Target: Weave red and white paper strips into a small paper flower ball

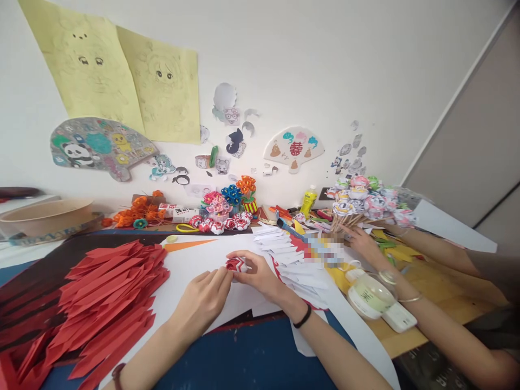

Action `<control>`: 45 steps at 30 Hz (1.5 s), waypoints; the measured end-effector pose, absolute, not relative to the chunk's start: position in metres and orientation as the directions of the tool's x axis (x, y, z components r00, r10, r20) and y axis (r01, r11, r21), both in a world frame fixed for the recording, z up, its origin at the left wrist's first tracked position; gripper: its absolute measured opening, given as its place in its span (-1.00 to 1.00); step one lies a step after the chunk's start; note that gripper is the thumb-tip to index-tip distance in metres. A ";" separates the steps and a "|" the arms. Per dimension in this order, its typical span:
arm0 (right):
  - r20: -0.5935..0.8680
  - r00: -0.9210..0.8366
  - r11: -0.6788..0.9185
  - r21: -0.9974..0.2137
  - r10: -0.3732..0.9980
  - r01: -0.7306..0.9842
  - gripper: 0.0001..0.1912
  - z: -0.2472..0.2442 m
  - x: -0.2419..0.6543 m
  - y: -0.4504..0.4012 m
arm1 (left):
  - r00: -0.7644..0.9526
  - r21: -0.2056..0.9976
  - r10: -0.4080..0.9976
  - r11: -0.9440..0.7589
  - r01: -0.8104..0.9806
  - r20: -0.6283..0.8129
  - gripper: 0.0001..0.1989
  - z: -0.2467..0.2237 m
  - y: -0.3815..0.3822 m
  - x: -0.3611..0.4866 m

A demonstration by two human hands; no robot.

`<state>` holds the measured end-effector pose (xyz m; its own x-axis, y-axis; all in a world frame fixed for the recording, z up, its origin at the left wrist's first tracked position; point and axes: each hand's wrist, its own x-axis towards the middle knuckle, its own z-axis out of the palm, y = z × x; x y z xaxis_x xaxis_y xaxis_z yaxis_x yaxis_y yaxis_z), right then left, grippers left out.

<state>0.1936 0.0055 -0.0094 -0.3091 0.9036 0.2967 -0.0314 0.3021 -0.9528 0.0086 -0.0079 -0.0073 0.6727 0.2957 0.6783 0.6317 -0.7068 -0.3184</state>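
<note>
A small red and white paper rose (236, 264) is held between both hands above the white paper sheet (190, 260). My right hand (260, 276) curls its thumb and fingers around the rose from the right. My left hand (209, 295) is closed, its fingertips pinched at the rose's left side; what they grip there is too small to name. To the left lies a large pile of folded red paper strips (114, 292). Folded white paper strips (284, 254) lie to the right of my right hand.
A co-worker's hand (363, 244) reaches to a bunch of paper flowers (357, 197) on the right. Near that arm stand a round clear container (371, 295) and a white box (400, 317). Finished red-white roses (217, 226) and a yellow bottle (309, 201) sit by the wall.
</note>
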 end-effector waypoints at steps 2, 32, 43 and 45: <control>0.300 -0.309 0.303 -0.952 0.903 -0.040 -0.52 -0.010 0.194 0.007 | 0.635 -0.262 0.332 -0.707 0.657 0.698 -0.76 -0.009 -0.008 0.010; 0.391 -0.343 0.411 -0.912 0.854 -0.016 -0.56 -0.010 0.200 0.008 | 0.328 0.915 0.931 -0.266 0.303 0.162 -0.63 0.010 0.002 0.008; 0.401 -0.331 0.420 -0.907 0.854 -0.017 -0.58 -0.009 0.201 0.007 | 0.319 0.836 0.906 -0.391 0.384 0.277 -0.67 0.002 0.001 0.008; 0.395 -0.331 0.411 -0.911 0.857 -0.025 -0.58 -0.009 0.201 0.008 | 0.312 0.821 0.899 -0.415 0.391 0.306 -0.68 0.000 0.001 0.008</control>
